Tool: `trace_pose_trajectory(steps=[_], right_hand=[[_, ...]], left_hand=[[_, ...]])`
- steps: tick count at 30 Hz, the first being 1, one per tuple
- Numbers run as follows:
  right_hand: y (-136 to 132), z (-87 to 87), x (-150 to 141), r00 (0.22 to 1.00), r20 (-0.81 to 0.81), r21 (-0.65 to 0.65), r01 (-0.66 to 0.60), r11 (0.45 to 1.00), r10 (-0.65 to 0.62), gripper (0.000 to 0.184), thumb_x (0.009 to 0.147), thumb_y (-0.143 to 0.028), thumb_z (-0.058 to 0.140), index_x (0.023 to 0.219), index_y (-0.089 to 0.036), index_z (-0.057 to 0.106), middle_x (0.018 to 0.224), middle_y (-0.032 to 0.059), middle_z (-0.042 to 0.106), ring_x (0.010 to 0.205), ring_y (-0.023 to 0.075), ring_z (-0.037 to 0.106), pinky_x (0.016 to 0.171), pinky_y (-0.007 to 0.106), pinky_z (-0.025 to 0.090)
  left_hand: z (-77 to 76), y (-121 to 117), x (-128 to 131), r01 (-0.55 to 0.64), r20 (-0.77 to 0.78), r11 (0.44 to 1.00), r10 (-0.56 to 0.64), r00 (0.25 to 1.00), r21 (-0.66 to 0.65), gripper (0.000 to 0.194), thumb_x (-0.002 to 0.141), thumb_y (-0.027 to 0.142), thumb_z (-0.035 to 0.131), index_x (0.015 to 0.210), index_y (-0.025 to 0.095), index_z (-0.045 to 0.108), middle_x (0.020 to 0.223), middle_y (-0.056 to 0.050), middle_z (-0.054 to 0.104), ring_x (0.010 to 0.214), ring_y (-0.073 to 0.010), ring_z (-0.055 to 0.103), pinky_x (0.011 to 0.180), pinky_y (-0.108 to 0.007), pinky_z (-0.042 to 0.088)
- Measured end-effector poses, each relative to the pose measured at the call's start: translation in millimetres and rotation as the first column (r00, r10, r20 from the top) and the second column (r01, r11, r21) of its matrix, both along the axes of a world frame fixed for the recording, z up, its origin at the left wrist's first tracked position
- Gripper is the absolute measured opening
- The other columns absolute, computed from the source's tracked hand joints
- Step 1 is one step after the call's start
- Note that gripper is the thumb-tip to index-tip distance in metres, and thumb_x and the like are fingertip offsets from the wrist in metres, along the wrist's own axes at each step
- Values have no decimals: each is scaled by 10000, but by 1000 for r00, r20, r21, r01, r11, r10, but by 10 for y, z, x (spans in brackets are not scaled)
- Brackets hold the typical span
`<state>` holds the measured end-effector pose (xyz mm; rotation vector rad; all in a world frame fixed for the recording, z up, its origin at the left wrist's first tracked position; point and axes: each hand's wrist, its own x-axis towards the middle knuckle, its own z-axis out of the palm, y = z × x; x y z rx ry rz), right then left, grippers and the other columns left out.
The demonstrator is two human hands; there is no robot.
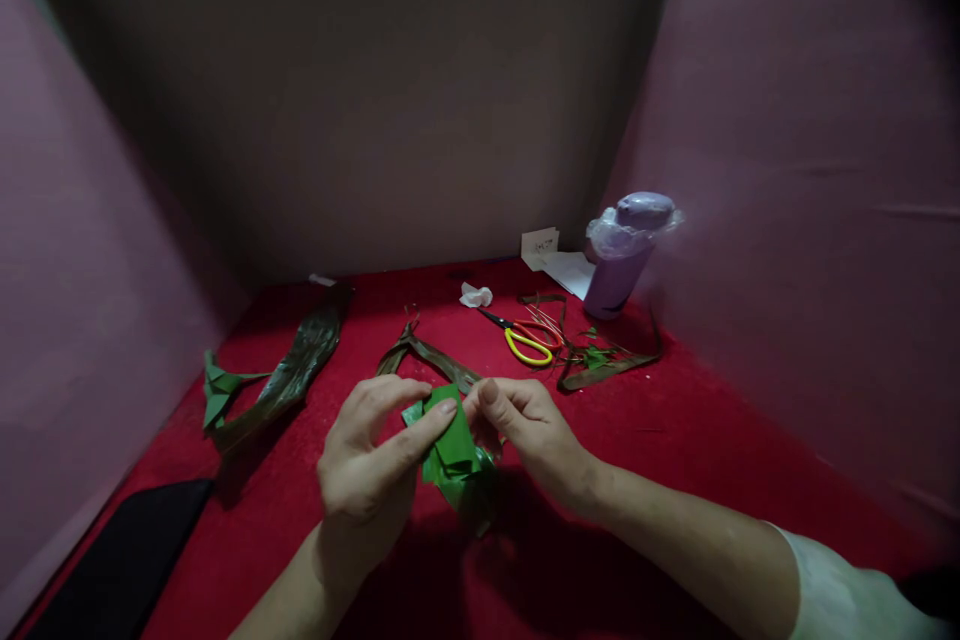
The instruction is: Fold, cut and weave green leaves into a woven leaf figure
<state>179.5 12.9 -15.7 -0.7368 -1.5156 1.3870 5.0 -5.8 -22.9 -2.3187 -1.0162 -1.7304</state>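
Low in the middle of the view, my left hand (375, 455) grips a folded green leaf (452, 440), its thumb pressed across the top face. Looser, shiny green folds hang from the lower end of the leaf. Close against its right edge is my right hand (536, 430), with the fingers curled and the thumb raised beside the index finger. Whatever the right fingertips pinch is too small or hidden to make out. Just beyond both hands lies a bent strip of dark dried leaf (427, 352) on the red cloth.
Scissors (529, 342) with red and yellow handles lie past my hands. Beside them are dark leaf strips and thin wires (600, 355). A purple container (619, 270), white cards (559, 265) and crumpled tissue (475, 295) stand behind. Left are a long leaf (296, 370) and a black flat object (124, 560).
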Motion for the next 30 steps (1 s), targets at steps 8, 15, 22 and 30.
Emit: trace_pose_trajectory(steps=[8,15,22,30], right_hand=[[84,-10,-1,985,-113,-262,-160,952,134,288,747,-408,671,693,-144,569,542,-45,484,450,50,392,454,190,302],[115,15,38,989,128,59,64,996,-71,217,809,-324,584,691,-143,566,607,-24,490,545,80,426,518,215,346],[24,87,38,926,354,369,-10,929,-131,172,815,-170,532,647,-150,562,573,-31,472,536,79,402,525,216,329],[7,6,11,905,383,572,-74,817,-186,138,843,-180,491,713,-174,538,630,-11,490,594,111,428,600,252,356]], left_hand=[[104,-1,-104,-146,-437,924,300,848,353,430,721,12,637,1112,192,654,1089,-149,650,959,-270,555,816,-448,454],[109,5,5,-3,68,973,19,997,-229,417,818,61,510,1158,287,590,1162,-77,587,1060,-222,537,913,-416,427],[123,30,53,513,636,544,51,770,-664,144,706,237,714,840,193,689,798,-15,675,750,-139,606,682,-221,488],[120,50,99,576,727,497,183,661,-649,122,631,238,770,660,150,691,615,11,630,576,-83,539,564,-168,439]])
